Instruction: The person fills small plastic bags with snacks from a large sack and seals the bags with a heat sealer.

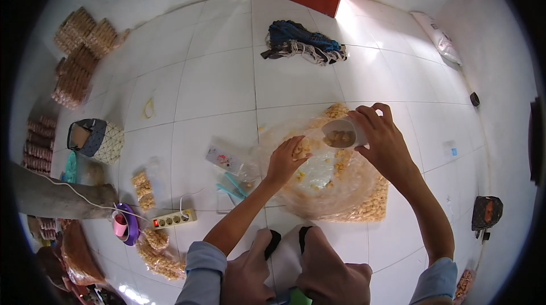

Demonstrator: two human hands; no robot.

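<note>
My right hand (380, 134) grips a white cup (359, 130) tilted on its side, its mouth facing left. Puffy yellow-brown snack pieces (340, 138) lie inside the cup. Facing that mouth, my left hand (284, 162) is closed on what looks like a small clear plastic bag (302, 147) with some pieces in it; its edges are hard to make out. Beneath both hands, a large clear plastic sack (301, 205) is spread on the floor, with more of the snack (369, 205) inside it.
Left of the sack are a packet of clear bags (222, 158), turquoise strips (234, 184), a power strip (173, 220) and filled snack bags (162, 259). A handbag (96, 139) and stacked packs (77, 72) stand farther left. Blue cloth (301, 40) lies ahead; a dark pouch (487, 212) is right.
</note>
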